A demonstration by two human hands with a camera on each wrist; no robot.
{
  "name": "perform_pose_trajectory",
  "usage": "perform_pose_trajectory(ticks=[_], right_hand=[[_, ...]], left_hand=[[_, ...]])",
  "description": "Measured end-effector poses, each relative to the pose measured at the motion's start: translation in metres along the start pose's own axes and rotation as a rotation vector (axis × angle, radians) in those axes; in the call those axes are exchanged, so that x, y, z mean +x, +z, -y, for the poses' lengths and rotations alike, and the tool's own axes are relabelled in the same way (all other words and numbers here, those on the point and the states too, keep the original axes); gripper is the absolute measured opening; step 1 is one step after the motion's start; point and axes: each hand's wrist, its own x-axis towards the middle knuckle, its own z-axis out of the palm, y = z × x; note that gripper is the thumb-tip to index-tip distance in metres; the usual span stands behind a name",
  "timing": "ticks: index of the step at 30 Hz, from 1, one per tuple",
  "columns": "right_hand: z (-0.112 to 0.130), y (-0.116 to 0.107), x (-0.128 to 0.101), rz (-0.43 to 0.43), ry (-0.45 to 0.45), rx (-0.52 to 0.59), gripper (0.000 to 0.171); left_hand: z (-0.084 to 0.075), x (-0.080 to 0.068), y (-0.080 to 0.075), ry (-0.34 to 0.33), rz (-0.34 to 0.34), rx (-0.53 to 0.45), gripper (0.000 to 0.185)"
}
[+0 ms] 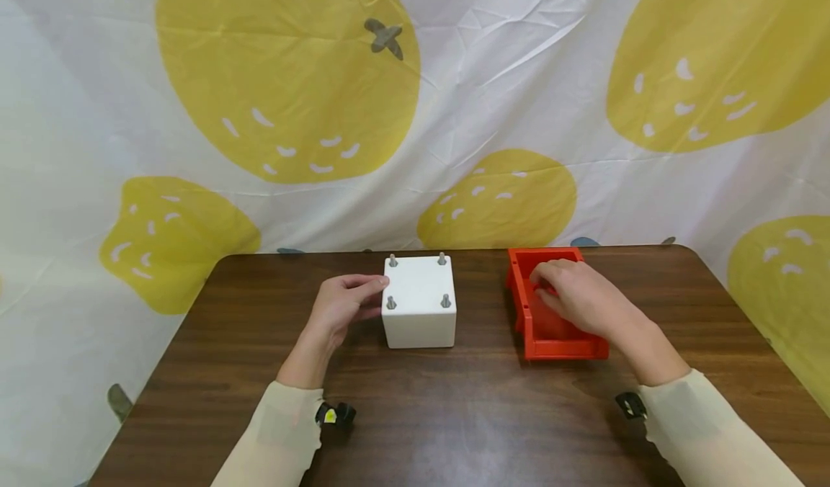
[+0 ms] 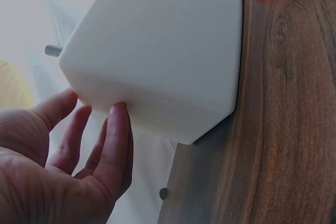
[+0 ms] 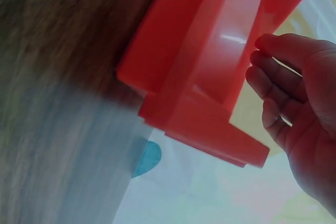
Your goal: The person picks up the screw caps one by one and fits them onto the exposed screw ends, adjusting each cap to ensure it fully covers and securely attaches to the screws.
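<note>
A white block [image 1: 420, 285] stands on the table with several threaded metal studs [image 1: 445, 301] upright at its top corners. My left hand [image 1: 344, 303] is at its left side, thumb at the top edge and the extended fingers [image 2: 116, 140] touching the side face. To the right is a red plastic bin [image 1: 564, 350]. My right hand [image 1: 577, 296] reaches over its opening with fingers loosely bent. In the right wrist view nothing shows between these fingers [image 3: 286, 51]. The bin's contents are hidden in every view.
The dark wooden table [image 1: 454, 415] has its far edge against a hanging white cloth [image 1: 480, 98] printed with yellow fruit. A stretch of tabletop separates the block from the bin. Dark wrist devices [image 1: 336, 414] sit at both sleeves.
</note>
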Motion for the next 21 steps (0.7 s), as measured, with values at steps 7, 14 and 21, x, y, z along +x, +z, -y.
perform_pose_trajectory(ticks=[7, 14, 21], right_hand=[[0.007, -0.007, 0.004, -0.015, -0.016, 0.027, 0.02], [0.017, -0.013, 0.009, -0.058, -0.047, 0.071, 0.022], [0.028, -0.016, 0.015, -0.136, -0.097, 0.107, 0.025]], left_hand=[[-0.001, -0.001, 0.001, -0.001, -0.003, -0.003, 0.032], [-0.001, 0.0, 0.001, 0.003, -0.004, 0.005, 0.032], [0.0, 0.0, 0.001, 0.006, -0.007, 0.007, 0.032]])
